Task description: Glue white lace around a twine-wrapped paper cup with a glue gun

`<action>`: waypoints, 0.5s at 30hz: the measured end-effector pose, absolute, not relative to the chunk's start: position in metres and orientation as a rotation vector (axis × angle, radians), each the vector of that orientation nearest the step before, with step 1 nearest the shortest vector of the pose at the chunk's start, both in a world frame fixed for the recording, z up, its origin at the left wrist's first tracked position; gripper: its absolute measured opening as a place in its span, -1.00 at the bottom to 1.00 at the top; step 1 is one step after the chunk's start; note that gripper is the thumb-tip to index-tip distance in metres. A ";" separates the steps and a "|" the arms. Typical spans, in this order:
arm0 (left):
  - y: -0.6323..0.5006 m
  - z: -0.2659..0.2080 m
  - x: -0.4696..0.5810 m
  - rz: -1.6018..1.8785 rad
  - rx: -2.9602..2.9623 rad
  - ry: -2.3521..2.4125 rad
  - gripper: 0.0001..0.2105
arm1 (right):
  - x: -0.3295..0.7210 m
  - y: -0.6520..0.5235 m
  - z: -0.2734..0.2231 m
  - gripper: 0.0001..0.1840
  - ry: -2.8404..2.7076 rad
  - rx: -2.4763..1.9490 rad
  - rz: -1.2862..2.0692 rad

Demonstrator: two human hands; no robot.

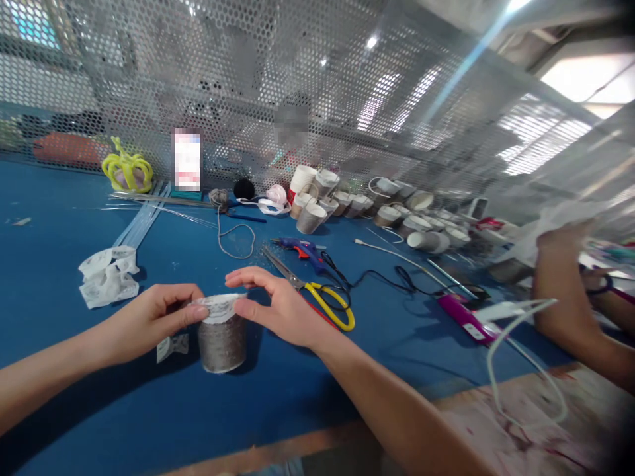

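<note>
Head view, clock centred on the cup, 12 = away from wearer. Left hand (161, 314) pinches the lace (217, 308) at the rim, thumb in front, fingers curled behind; fingertips partly hidden. Right hand (280, 304) wide, thumb against the lace on the far side of the rim from the left, fingers spread above it. Gray cup (223, 347) upright on the worktop (124, 410), between the hands.

Step in hand, my read: seating lace round the rim. Can't tell if it's glued. Next move calls for light thumb pressure, band kept level, cup steadied and turned to check the back. If an edge lifts, it needs glue.

Outward: lace scrap (176, 345) at 9, just beside cup. Scissors (296, 281) at 2, near right hand. Blue glue gun (305, 251) between 1 and 2. Lace bundle (108, 283) at 10. Clear sticks (141, 225) at 11. More cups (311, 218) at 1 to 2. Purple tool (461, 317) at 3, co-worker's arm (560, 277) beyond.
</note>
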State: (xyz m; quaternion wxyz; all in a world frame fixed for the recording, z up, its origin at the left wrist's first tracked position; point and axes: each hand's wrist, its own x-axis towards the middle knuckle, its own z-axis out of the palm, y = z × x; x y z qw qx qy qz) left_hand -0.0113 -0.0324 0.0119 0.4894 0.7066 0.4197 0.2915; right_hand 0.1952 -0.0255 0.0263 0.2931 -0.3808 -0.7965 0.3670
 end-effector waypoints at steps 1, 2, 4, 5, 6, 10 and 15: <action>-0.033 0.012 -0.011 0.707 1.721 1.024 -0.73 | 0.195 -0.026 0.027 -0.74 -2.118 -1.011 0.960; -0.034 0.013 -0.010 0.705 1.729 1.031 -0.73 | 0.194 -0.027 0.027 -0.73 -2.112 -1.023 0.925; -0.035 0.014 -0.010 0.706 1.741 1.042 -0.73 | 0.193 -0.028 0.028 -0.74 -2.105 -1.039 0.880; -0.035 0.014 -0.010 0.706 1.745 1.045 -0.74 | 0.193 -0.028 0.028 -0.76 -2.101 -1.028 0.887; -0.035 0.014 -0.010 0.703 1.749 1.045 -0.74 | 0.192 -0.029 0.028 -0.77 -2.099 -1.007 0.908; -0.033 0.013 -0.012 0.647 1.762 1.007 -0.72 | 0.190 -0.029 0.026 -0.75 -2.068 -1.019 0.871; -0.022 0.014 -0.021 0.839 1.564 1.088 -0.72 | 0.195 -0.023 0.020 -0.74 -1.777 -1.215 0.967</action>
